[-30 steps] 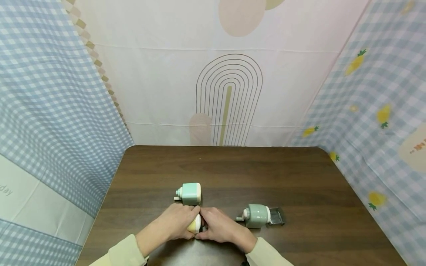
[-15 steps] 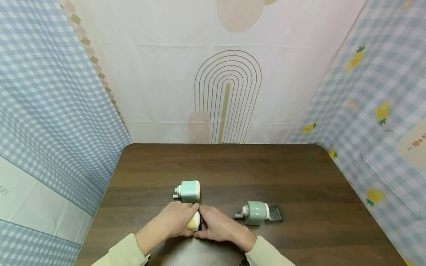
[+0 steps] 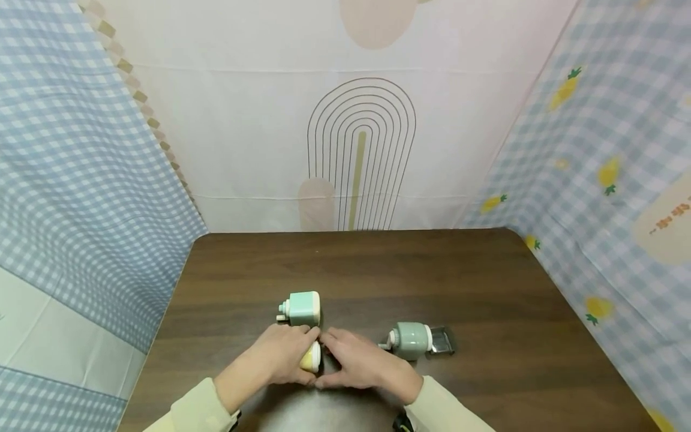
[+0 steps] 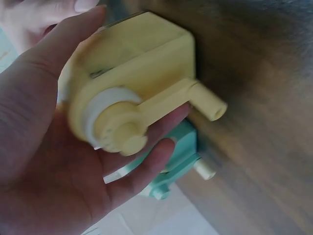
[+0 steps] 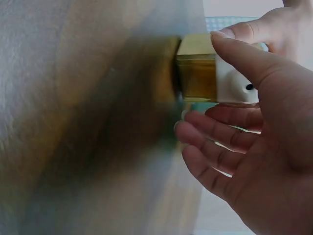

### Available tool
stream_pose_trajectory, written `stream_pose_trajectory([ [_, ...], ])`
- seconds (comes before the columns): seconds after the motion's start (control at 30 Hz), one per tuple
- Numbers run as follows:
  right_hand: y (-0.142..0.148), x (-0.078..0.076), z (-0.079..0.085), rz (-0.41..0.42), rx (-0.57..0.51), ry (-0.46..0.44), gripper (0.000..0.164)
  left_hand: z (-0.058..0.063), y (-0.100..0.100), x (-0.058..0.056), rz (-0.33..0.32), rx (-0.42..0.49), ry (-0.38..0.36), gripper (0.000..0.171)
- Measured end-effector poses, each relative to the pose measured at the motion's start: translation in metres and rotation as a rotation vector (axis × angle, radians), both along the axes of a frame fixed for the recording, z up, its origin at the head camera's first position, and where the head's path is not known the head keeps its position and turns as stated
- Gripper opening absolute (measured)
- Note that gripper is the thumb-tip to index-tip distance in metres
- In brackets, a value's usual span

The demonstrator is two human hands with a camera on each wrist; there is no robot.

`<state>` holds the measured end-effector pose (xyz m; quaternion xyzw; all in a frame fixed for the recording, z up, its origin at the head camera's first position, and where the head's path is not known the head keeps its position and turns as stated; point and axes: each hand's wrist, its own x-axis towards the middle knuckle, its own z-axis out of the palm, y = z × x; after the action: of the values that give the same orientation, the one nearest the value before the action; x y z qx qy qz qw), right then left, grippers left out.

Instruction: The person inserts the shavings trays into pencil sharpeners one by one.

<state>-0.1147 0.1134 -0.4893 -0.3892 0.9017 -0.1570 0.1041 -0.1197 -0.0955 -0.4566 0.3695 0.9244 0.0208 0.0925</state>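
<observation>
Counting the items on the dark wooden counter (image 3: pixel 378 270), three pencil sharpeners are recorded: one yellow sharpener (image 3: pixel 311 358), one teal sharpener (image 3: pixel 300 308) and one grey-green sharpener (image 3: pixel 411 340) with a clear drawer drawn out at its right end. Two hands are noted. The yellow sharpener is held at the near middle of the counter, just in front of the teal one; in the left wrist view its crank handle is seen pointing away from the palm. The left hand (image 3: pixel 281 362) is curled around its body, fingers (image 4: pixel 146 169) wrapped beneath it. The right hand (image 3: pixel 353 365) is set against its white end, thumb on top and fingers (image 5: pixel 210 129) loosely bent below; a firm grip by this hand cannot be confirmed. Compared with one second earlier, the right hand's fingers are seen more spread and less tightly closed at the sharpener, while the other two sharpeners are found unmoved.
</observation>
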Motion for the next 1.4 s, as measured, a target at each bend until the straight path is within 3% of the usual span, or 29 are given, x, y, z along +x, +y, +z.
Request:
stream_pose_trajectory([
  [0.13, 0.007, -0.001, 0.015, 0.007, 0.038, 0.151, 0.071, 0.013, -0.001, -0.002, 0.005, 0.028, -0.024, 0.072],
  [0.27, 0.019, -0.005, 0.033, -0.031, 0.046, 0.239, 0.08, 0.029, -0.005, -0.006, 0.023, 0.108, -0.031, 0.084],
  [0.37, 0.031, -0.012, 0.046, -0.075, 0.008, 0.303, 0.086, 0.039, -0.007, -0.012, 0.038, 0.198, 0.056, 0.094],
  [0.53, 0.053, -0.024, 0.067, -0.15, -0.097, 0.436, 0.09, 0.048, -0.006, -0.026, 0.05, 0.337, 0.276, 0.103],
  [0.7, 0.07, -0.035, 0.079, -0.222, -0.108, 0.487, 0.097, 0.052, 0.001, -0.038, 0.059, 0.353, 0.37, 0.109],
  [0.9, 0.085, -0.044, 0.082, -0.309, -0.047, 0.469, 0.101, 0.053, 0.012, -0.054, 0.106, 0.306, 0.299, 0.11],
  [1.17, 0.096, -0.051, 0.083, -0.348, -0.01, 0.448, 0.103, 0.05, 0.023, -0.077, 0.176, 0.228, 0.18, 0.116],
  [1.4, 0.113, -0.054, 0.085, -0.377, -0.045, 0.378, 0.097, 0.047, 0.037, -0.08, 0.171, 0.209, 0.083, 0.115],
])
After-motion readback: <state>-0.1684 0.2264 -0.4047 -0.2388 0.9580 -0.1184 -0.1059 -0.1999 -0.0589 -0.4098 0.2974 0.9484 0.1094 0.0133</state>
